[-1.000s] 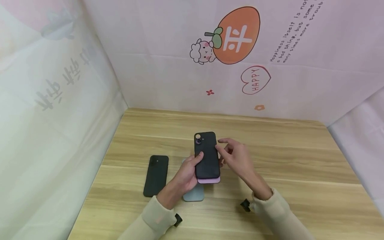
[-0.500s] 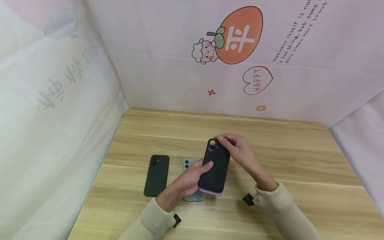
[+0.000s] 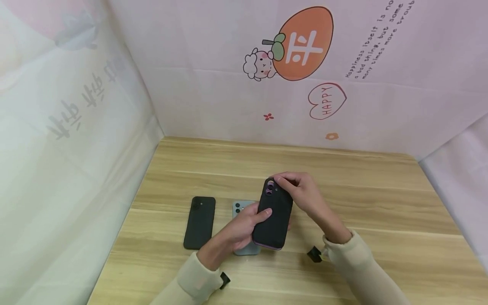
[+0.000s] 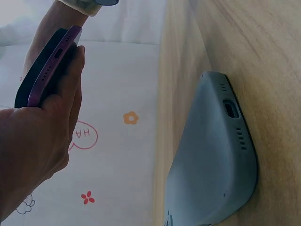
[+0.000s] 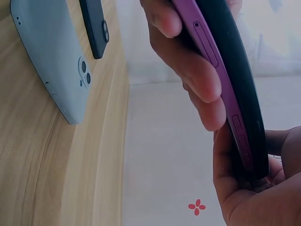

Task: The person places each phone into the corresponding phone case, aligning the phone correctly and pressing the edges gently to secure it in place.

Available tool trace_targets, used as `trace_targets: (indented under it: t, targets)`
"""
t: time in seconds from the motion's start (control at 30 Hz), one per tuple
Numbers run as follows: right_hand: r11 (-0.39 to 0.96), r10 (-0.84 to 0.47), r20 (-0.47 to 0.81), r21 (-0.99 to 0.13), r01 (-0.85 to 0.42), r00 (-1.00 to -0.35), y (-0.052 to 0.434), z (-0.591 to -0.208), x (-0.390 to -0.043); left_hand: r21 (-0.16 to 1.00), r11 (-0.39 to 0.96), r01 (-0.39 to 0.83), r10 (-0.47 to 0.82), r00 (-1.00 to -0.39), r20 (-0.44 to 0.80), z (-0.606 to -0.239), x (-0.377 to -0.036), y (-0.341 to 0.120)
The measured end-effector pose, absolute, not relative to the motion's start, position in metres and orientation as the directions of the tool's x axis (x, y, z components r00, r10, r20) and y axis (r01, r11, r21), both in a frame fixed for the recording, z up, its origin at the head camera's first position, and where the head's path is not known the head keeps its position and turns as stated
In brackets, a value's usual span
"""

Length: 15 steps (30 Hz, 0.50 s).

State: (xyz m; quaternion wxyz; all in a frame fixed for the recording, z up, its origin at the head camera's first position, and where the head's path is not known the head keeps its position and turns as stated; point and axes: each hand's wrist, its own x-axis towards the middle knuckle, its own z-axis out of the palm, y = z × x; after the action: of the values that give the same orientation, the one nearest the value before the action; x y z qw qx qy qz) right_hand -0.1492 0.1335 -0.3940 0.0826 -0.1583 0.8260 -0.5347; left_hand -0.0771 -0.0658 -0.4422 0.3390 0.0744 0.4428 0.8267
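Left hand [image 3: 244,226] grips a purple phone [image 3: 273,220] steady while right hand [image 3: 301,192] pinches its black case [image 3: 275,207] at the top corner.

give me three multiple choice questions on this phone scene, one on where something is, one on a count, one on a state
1. Where does the grey-blue phone lie?
A. on the table, partly under the left hand
B. leaning on the wall
C. stacked on the black phone

2. How many phones lie flat on the table?
A. one
B. two
C. four

3. What state is the purple phone in?
A. bare on the table
B. held off the table in both hands, a black case on its back
C. face up under a cloth

Answers:
1 A: the head view shows it beneath the left hand.
2 B: the black phone and the grey-blue one.
3 B: the right hand has a grip on its top, the left on its side.
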Motion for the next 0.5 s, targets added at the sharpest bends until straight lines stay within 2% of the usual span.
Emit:
trace_targets:
  t: [0.5]
  targets:
    - [0.393, -0.361, 0.079, -0.891, -0.229, -0.929, 0.1342, -0.3931, -0.1448, 0.8, -0.36, -0.479, 0.64, -0.751, -0.162, -0.4382, -0.0751, -0.0663]
